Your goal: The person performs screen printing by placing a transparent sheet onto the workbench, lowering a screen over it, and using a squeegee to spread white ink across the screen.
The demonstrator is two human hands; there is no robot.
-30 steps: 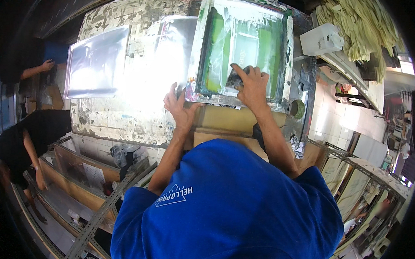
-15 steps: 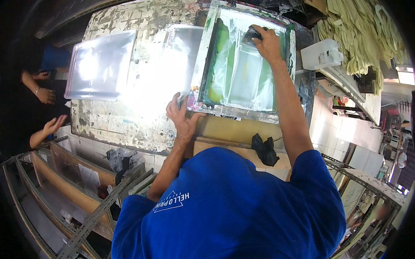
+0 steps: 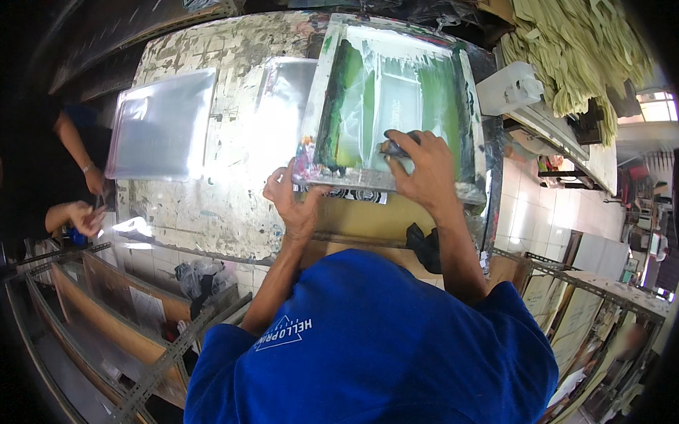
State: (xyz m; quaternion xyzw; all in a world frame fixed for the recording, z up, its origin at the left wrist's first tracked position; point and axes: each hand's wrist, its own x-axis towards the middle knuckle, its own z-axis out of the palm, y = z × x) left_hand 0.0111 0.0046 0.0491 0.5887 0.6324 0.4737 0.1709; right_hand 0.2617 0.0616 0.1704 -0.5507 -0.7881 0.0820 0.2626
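Note:
A screen-printing frame (image 3: 421, 182) with a green mesh lies in front of me, white ink streaked over it. My right hand (image 3: 426, 171) grips a small dark squeegee (image 3: 403, 144) near the mesh's near edge; the fingers hide part of it. At the frame's near left corner, my left hand (image 3: 294, 202) holds the edge, with the thumb along the near side and the other fingers at the corner. Just under the near edge shows a strip with dark round prints (image 3: 361, 195). A clear plastic sheet (image 3: 281, 94) lies left of the frame.
Another clear plastic sheet (image 3: 161, 128) lies farther left on the stained table (image 3: 236, 141). A co-worker's hands (image 3: 89, 213) are beyond that end. A white plastic container (image 3: 509, 89) stands right of the frame. A black cloth (image 3: 423, 248) hangs near my right forearm.
My right hand has drawn the squeegee from the mesh's far end toward me. White streaks now cover the far part. My left hand stays at the corner. The co-worker's hands have come together.

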